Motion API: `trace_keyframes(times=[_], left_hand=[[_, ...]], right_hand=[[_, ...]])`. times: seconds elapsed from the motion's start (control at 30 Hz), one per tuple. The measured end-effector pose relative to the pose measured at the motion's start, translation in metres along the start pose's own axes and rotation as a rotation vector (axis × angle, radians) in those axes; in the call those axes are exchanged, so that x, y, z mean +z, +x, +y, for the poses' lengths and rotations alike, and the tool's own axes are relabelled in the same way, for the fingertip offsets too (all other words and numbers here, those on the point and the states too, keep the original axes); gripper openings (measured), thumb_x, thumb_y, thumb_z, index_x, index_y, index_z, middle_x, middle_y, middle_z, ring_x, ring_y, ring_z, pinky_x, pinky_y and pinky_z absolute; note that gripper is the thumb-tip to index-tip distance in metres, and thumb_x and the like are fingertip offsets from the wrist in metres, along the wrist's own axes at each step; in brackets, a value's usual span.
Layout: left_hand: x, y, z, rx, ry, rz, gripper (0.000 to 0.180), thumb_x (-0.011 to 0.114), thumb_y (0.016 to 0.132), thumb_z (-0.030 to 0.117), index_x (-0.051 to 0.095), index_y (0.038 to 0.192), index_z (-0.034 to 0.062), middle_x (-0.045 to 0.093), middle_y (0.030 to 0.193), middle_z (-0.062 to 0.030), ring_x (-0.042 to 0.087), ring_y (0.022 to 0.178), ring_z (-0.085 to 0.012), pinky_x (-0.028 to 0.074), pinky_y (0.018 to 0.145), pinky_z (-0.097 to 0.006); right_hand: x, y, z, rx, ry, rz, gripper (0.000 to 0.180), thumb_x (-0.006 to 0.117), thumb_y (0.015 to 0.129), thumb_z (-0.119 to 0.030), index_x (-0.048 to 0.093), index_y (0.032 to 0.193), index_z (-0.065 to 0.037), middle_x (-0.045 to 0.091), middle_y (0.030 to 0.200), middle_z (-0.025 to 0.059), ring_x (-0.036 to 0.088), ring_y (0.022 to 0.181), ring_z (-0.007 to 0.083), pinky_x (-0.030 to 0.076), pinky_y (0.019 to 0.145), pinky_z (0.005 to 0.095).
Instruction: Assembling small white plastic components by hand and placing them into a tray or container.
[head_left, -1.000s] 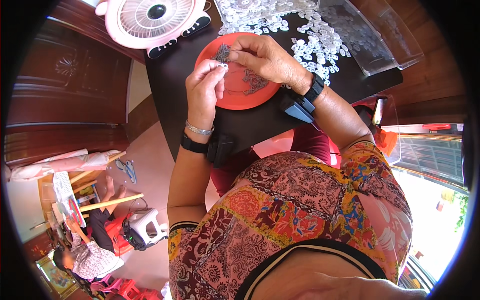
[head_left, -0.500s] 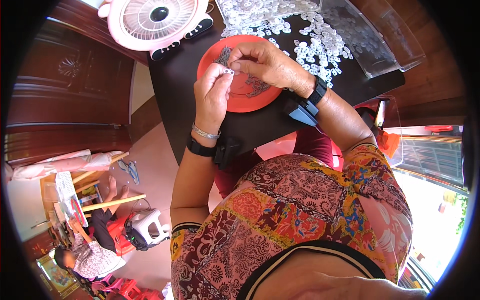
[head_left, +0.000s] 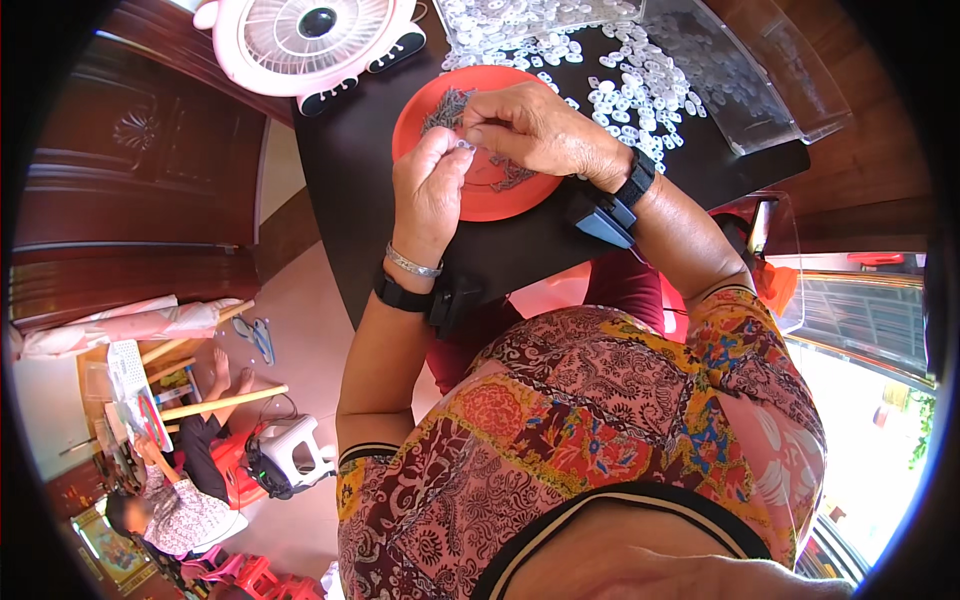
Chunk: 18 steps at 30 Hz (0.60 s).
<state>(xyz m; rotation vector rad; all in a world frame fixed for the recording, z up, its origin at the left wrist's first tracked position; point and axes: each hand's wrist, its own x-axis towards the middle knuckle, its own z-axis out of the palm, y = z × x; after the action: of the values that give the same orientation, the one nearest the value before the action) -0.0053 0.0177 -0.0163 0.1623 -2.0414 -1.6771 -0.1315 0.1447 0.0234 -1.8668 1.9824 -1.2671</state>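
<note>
My left hand [head_left: 428, 190] and my right hand [head_left: 540, 128] meet over an orange-red plate [head_left: 485, 200] on a dark table [head_left: 350, 170]. The left fingertips pinch a small white ring-shaped piece [head_left: 463, 146], and the right fingertips press against it. On the plate lies a heap of small dark metal parts [head_left: 446, 106]. Both wrists wear black bands, and the left also has a silver bracelet.
Several small white rings [head_left: 640, 85] are scattered on the table beyond the plate, beside a clear plastic tray [head_left: 770, 80]. A pink and white desk fan [head_left: 315, 40] stands at the table's far left. Another person [head_left: 180, 490] sits on the floor at lower left near a white stool [head_left: 290, 455].
Both hands have shifted slightly toward the plate's near side, still pressed together on the small piece.
</note>
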Motion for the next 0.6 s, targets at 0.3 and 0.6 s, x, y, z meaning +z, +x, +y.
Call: trace_keyframes(times=[0.3,0.6], left_hand=[[-0.001,-0.002,0.009,-0.031,0.07,-0.07,0.015,0.051,0.084,0.012,0.053,0.074,0.0015,0.043,0.056,0.003,0.037,0.049,-0.0042,0.03,0.046,-0.02],[0.0,0.001,0.004,-0.048,-0.106,0.055,0.01,0.054,0.085,0.007,0.055,0.077,0.0018,0.046,0.06,0.0028,0.041,0.051,-0.003,0.033,0.045,-0.02]], right_hand=[[0.0,0.0,0.003,-0.083,-0.034,-0.072,0.011,0.054,0.085,-0.011,0.055,0.08,-0.001,0.055,0.067,0.0129,0.056,0.064,0.0288,0.042,0.058,0.0356],[-0.022,-0.004,-0.001,0.117,-0.136,0.216,0.021,0.061,0.083,-0.024,0.066,0.092,-0.007,0.064,0.074,0.0146,0.063,0.068,0.0283,0.049,0.063,0.0347]])
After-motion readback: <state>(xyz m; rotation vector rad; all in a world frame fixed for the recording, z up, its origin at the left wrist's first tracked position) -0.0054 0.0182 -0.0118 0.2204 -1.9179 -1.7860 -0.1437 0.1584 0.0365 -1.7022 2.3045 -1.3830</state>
